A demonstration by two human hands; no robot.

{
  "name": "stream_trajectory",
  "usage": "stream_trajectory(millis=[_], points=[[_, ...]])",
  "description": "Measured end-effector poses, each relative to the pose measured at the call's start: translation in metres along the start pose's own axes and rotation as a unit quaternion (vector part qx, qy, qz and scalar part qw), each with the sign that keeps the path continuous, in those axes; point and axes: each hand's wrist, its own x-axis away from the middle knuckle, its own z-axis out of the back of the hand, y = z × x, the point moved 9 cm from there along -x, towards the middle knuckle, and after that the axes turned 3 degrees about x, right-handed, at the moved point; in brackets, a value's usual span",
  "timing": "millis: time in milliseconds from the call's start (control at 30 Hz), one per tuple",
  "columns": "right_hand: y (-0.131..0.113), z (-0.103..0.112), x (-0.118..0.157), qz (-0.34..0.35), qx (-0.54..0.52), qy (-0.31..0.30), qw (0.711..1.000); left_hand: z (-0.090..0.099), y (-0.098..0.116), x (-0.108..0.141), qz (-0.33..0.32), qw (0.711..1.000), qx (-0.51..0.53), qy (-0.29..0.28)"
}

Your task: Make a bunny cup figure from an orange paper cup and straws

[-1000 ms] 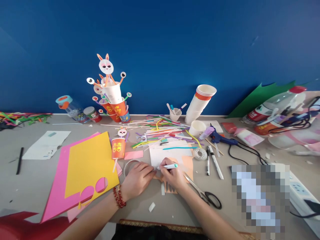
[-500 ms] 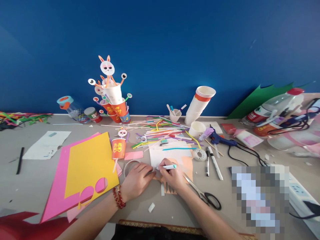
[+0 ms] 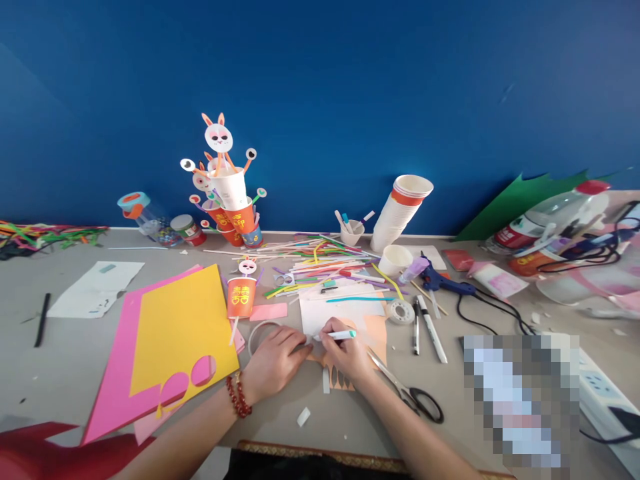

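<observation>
My right hand (image 3: 346, 348) grips a white marker (image 3: 340, 335) with a teal end, its tip pointing left toward my left fingertips. My left hand (image 3: 278, 360), with a red bead bracelet at the wrist, lies palm down with its fingers curled together. Whatever its fingertips hold down or pinch by the marker tip is too small to make out. A pale ring (image 3: 255, 333) lies partly behind the left hand. White paper (image 3: 314, 312) and peach paper with cut-out slots (image 3: 377, 333) lie behind and under my right hand.
Scissors (image 3: 425, 403) lie right of my right forearm, near two pens (image 3: 433, 330) and a tape roll (image 3: 400, 311). Yellow card (image 3: 180, 327) is at left, beside a rabbit-topped cup (image 3: 241, 298). Straws (image 3: 325, 260), stacked cups (image 3: 400, 210) and a glue gun (image 3: 445, 283) stand or lie farther back.
The view has shifted very slightly. The marker and both hands stay in nearly the same place, with only a tiny movement of the right hand.
</observation>
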Motion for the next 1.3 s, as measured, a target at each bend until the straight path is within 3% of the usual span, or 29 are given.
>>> stream_trajectory(millis=[1300], points=[[-0.0039, -0.0002, 0.0006, -0.001, 0.017, -0.017, 1.000, 0.0007, -0.0002, -0.0011, 0.003, 1.000, -0.008, -0.001]])
